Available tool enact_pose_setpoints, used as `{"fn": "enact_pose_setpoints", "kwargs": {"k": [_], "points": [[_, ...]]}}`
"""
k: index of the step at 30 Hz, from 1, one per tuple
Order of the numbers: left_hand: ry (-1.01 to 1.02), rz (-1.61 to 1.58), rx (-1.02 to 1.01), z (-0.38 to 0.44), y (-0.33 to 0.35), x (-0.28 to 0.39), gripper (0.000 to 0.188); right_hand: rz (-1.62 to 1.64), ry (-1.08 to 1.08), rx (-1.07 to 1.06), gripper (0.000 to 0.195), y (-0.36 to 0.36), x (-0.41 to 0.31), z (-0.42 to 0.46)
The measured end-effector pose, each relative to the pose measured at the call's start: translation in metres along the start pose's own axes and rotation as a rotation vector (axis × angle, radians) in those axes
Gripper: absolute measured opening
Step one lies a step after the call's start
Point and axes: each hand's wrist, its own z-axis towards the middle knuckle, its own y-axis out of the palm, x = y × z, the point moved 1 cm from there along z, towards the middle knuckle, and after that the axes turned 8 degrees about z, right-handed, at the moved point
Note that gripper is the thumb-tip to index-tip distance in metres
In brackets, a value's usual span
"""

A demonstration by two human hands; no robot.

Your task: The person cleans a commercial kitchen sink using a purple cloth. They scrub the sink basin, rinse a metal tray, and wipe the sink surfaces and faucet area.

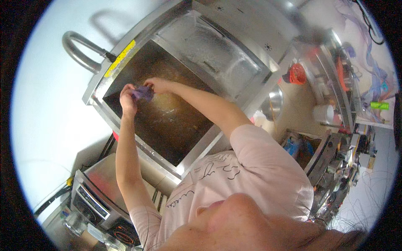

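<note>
A wrung or bunched purple cloth [143, 93] is stretched between my two hands over the dark sink basin [188, 131]. My left hand [128, 97] grips its left end, near the basin's left wall. On the other end, the fingers of my right hand [157, 85] are closed, partly hidden by the hand itself. Below the cloth, the basin looks brown, with a pale round patch and some glints; whether it holds water I cannot tell. A curved metal faucet [75, 53] rises at the back left, its spout away from the cloth.
Beside the basin lies a second, pale metal basin [213, 53]. A yellow strip [121, 58] runs along the back rim. To the right are a red container [296, 74], a metal bowl [272, 103] and a white cup [324, 113]. A boxy appliance [103, 185] stands at lower left.
</note>
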Motion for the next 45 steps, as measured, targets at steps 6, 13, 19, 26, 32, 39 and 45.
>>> {"fn": "enact_pose_setpoints", "kwargs": {"k": [6,13,19,26,32,39,45], "points": [[-0.063,-0.235,-0.259,-0.03,0.02,-0.001,0.008,0.119,0.069,0.055,0.031,-0.005,-0.038,-0.065],[0.057,0.734,-0.331,-0.069,0.04,-0.029,0.067,-0.373,-0.115,0.311,0.025,-0.006,-0.049,-0.087],[0.196,0.456,-0.312,-0.088,0.071,-0.049,0.054,0.296,0.058,0.118,0.028,0.0,-0.052,-0.112],[-0.264,0.447,-0.343,-0.089,0.058,-0.082,0.025,-0.401,-0.003,0.041,0.044,-0.005,-0.075,-0.135],[-0.548,0.306,-0.385,-0.115,0.078,-0.064,0.013,-1.017,-0.623,-0.001,0.052,0.007,-0.081,-0.183],[-0.498,0.724,-0.525,-0.121,0.09,-0.061,0.016,-1.107,-0.393,-0.076,0.021,0.014,-0.068,-0.173],[0.206,1.402,-0.464,-0.09,0.064,-0.109,0.024,-0.901,0.036,-0.138,0.018,0.024,-0.059,-0.161]]}}
